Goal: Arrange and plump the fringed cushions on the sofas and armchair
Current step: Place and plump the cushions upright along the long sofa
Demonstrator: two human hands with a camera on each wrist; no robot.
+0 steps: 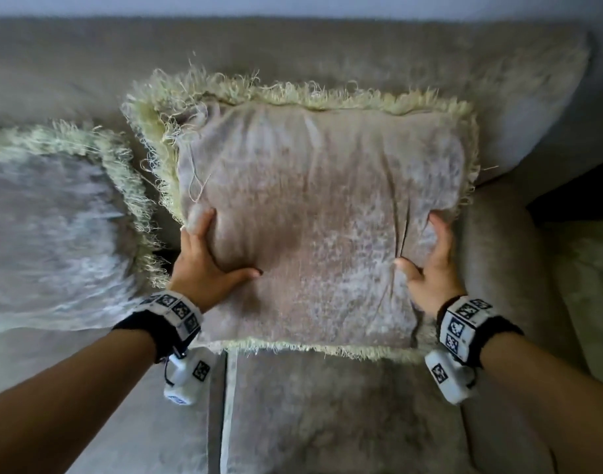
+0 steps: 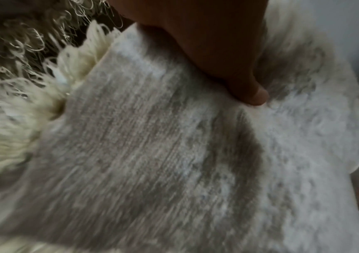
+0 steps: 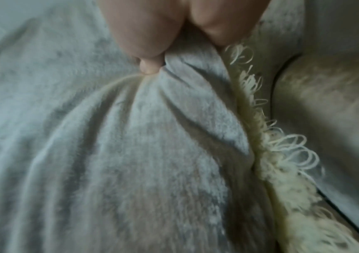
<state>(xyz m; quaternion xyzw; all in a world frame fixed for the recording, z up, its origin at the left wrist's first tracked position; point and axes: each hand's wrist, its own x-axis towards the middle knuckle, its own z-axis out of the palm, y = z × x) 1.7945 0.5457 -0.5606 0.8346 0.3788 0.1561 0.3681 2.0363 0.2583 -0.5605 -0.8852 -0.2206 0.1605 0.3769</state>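
Observation:
A beige velvet cushion (image 1: 313, 213) with a pale yellow fringe stands against the sofa back, its lower edge on the seat. My left hand (image 1: 206, 256) grips its left side, thumb pressed into the front and fingers wrapped round the edge. My right hand (image 1: 433, 265) grips the right side the same way, creasing the fabric. The left wrist view shows my thumb (image 2: 228, 59) on the cushion's face (image 2: 152, 154). In the right wrist view my thumb (image 3: 144, 42) digs into the bunched cushion cover (image 3: 109, 154) beside the fringe (image 3: 271, 154).
A second fringed cushion (image 1: 54, 234) leans at the left, its fringe close to the held one. The sofa backrest (image 1: 293, 53) runs behind. A padded armrest (image 1: 498, 254) sits right of my right hand, and the seat cushion (image 1: 327, 412) lies below.

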